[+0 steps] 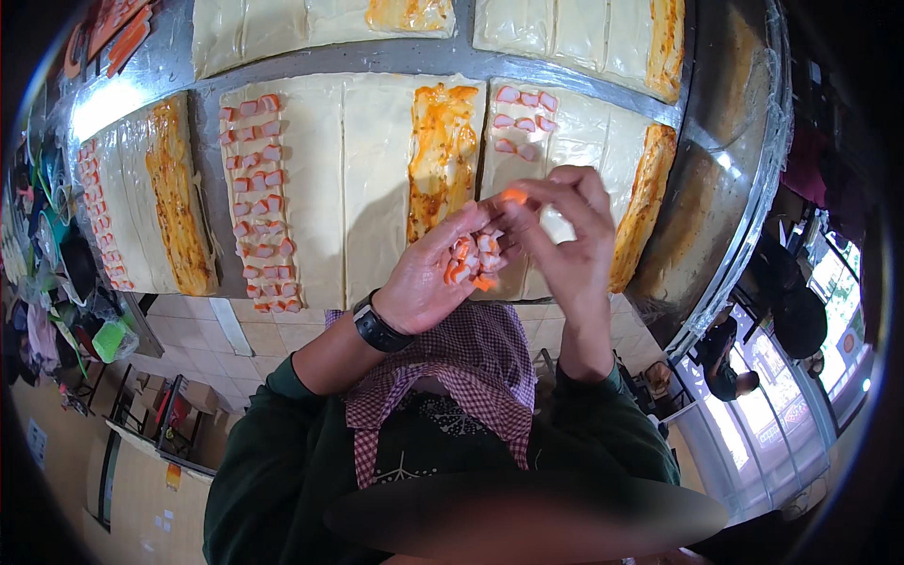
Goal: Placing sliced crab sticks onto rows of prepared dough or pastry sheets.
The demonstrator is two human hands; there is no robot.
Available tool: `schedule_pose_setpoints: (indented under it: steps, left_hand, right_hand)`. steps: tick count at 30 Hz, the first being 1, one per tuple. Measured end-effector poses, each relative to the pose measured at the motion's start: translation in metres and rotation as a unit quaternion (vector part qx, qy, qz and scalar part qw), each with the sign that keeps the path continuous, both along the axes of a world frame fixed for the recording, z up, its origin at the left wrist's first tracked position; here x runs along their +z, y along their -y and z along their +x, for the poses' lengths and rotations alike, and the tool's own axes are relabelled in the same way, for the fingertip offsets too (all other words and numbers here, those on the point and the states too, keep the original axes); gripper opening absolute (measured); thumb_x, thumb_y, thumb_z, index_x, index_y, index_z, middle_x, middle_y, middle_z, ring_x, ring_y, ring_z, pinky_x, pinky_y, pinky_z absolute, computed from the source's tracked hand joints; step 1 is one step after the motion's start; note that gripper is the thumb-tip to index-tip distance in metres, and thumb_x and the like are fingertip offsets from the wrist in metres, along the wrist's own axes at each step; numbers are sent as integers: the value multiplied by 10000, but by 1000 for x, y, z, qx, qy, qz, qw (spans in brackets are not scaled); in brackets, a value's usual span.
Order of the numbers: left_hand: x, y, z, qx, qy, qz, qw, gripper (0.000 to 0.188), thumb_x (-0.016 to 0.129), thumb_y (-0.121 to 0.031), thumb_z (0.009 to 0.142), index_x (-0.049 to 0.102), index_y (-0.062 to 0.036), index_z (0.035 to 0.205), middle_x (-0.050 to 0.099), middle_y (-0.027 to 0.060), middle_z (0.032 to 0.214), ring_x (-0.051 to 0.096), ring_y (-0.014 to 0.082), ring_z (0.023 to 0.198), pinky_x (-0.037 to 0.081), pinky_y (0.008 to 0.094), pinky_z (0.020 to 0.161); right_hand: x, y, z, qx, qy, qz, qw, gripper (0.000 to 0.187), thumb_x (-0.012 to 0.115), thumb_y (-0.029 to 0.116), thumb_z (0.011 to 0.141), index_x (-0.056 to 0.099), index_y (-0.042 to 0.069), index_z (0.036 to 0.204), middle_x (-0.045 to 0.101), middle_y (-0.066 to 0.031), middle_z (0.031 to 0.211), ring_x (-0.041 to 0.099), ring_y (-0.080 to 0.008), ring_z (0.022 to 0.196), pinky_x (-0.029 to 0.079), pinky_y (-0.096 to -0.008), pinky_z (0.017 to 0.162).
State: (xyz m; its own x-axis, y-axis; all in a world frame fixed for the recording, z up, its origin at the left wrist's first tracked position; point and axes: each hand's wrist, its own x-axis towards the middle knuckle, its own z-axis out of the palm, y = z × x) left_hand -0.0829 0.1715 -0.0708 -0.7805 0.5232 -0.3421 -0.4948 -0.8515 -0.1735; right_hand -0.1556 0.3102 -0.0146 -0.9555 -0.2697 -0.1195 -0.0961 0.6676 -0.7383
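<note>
My left hand (419, 273), palm up and fingers curled, cups a small heap of chopped crab stick pieces (478, 258), pink, white and orange. Just above it, my right hand (579, 231) pinches one orange crab stick piece (514, 195) between thumb and fingertips. Both hands hover over the near edge of a pale dough sheet (612, 132) on the right, which carries a few short rows of pieces (525, 97) at its far left and an orange sauce band (643, 202) along its right side. Beside it, a middle dough sheet (372, 141) bears a full column of pieces (259, 179).
Another sheet with pieces and sauce lies at the left (132, 179), and two more dough sheets (311, 24) lie farther back. They rest on a metal table (330, 61). Its raised, plastic-wrapped rim (753, 188) curves round the right. Bags and cloths (56, 292) crowd the left.
</note>
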Motion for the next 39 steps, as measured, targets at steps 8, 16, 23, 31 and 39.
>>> schedule_pose_setpoints:
  steps: [8,16,23,31,39]
  left_hand:
    - [10,1,-6,-10,-24,-30,999,618,329,-395,1004,227,-9,1476,283,142,1521,307,229,1391,235,343,1138]
    - [9,9,-10,0,-24,-51,998,609,320,-378,1008,216,-6,1478,267,148,1527,298,229,1395,228,344,1142]
    - [10,10,-12,3,-22,-56,998,616,329,-392,1005,233,-4,1473,279,143,1523,285,212,1402,201,338,1148]
    - [9,13,-11,9,-6,-44,999,599,346,-363,1002,231,-16,1476,268,144,1529,297,236,1397,237,344,1139]
    - [10,14,-13,18,5,-33,999,596,356,-351,998,235,-9,1471,264,158,1527,289,245,1402,232,353,1147]
  right_hand:
    - [-21,-23,-29,23,-218,255,942,230,756,129,714,729,148,941,547,-31,848,545,-195,822,369,-347,774]
    - [-21,-24,-20,28,-205,231,951,186,767,155,715,723,160,896,545,-17,815,544,-192,814,357,-346,771]
    - [-27,-23,-27,20,-196,234,952,164,782,170,707,719,167,859,547,-10,822,537,-185,821,350,-349,780]
    - [-29,-14,-30,65,-212,212,952,215,786,183,696,715,198,898,527,7,856,515,-179,831,339,-353,783]
    - [-37,-13,-33,64,-208,189,958,223,781,169,702,712,197,912,533,2,851,513,-177,824,333,-351,784]
